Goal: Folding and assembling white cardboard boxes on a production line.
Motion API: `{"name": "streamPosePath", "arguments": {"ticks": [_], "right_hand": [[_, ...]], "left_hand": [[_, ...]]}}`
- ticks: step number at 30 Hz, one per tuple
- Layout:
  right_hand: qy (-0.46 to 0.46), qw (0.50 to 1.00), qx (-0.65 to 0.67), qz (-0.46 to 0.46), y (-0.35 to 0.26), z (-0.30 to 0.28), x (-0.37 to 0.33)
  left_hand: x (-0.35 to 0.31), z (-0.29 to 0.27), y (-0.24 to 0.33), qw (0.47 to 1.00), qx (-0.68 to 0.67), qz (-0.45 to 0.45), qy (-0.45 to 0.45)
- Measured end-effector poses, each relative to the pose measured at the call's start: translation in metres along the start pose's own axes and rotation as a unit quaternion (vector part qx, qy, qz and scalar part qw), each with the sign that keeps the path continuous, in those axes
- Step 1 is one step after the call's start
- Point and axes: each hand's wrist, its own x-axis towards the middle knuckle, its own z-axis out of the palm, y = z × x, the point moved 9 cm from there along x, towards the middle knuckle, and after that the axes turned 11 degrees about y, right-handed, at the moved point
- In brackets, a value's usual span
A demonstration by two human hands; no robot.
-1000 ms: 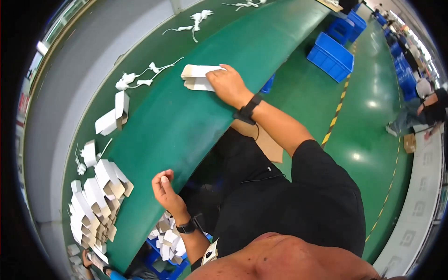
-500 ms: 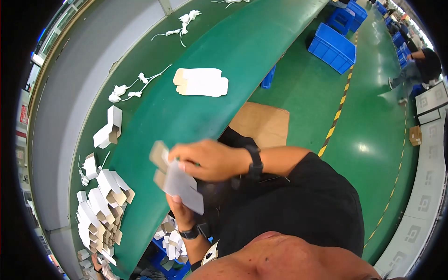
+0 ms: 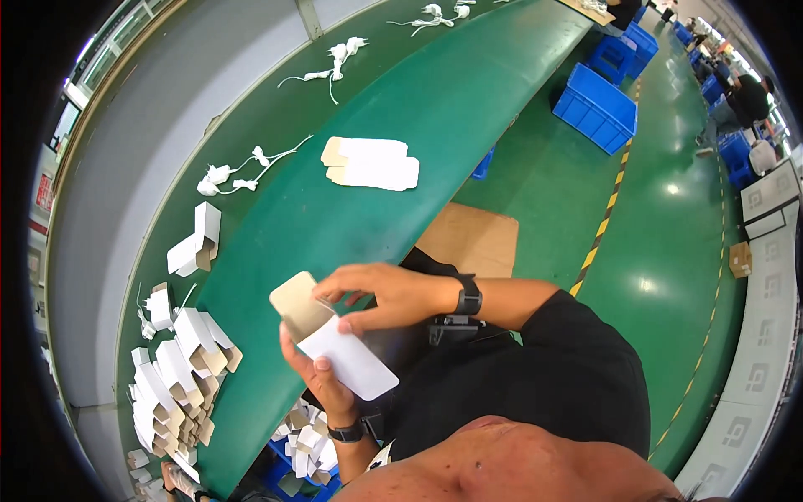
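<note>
A small white cardboard box point(image 3: 355, 360), its beige inside showing at the raised end flap, is held over the table's near edge. My left hand point(image 3: 322, 381) grips it from below, thumb on its white face and fingers round the side. At the upper end my right hand point(image 3: 381, 294) has its thumb against the box and its bent fingers at the flap opening. Flattened white cartons point(image 3: 372, 163) lie on the green table point(image 3: 276, 251) beyond my hands.
White cables with plugs point(image 3: 219, 177) lie along the far strip. Open white boxes point(image 3: 167, 389) are heaped at left, near another person's hand point(image 3: 173, 478). More white boxes fill a blue bin point(image 3: 276, 477) below the edge. A blue crate point(image 3: 595, 109) stands on the floor.
The box has gone from a blurred, narrow form with split flaps to a squared shape with one beige flap raised. My right hand has shifted slightly, its fingers now at the opening.
</note>
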Motion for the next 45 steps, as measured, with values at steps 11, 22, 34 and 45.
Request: {"name": "streamPosePath", "arguments": {"ticks": [11, 22, 34, 45], "right_hand": [[-0.005, 0.981, 0.134, 0.139, 0.037, 0.015, -0.012], [-0.01, 0.991, -0.039, -0.128, -0.009, -0.002, -0.003], [-0.008, 1.0, 0.027, 0.005, -0.003, -0.021, -0.001], [-0.081, 0.993, 0.063, 0.058, 0.008, -0.035, -0.002]], "left_hand": [[0.007, 0.013, -0.016, 0.998, -0.012, 0.001, -0.067], [0.004, 0.025, -0.005, 0.997, -0.074, -0.026, -0.006], [-0.014, 0.032, 0.004, 0.973, 0.133, 0.186, -0.016], [-0.011, 0.039, -0.013, 0.984, 0.104, 0.144, -0.023]]}}
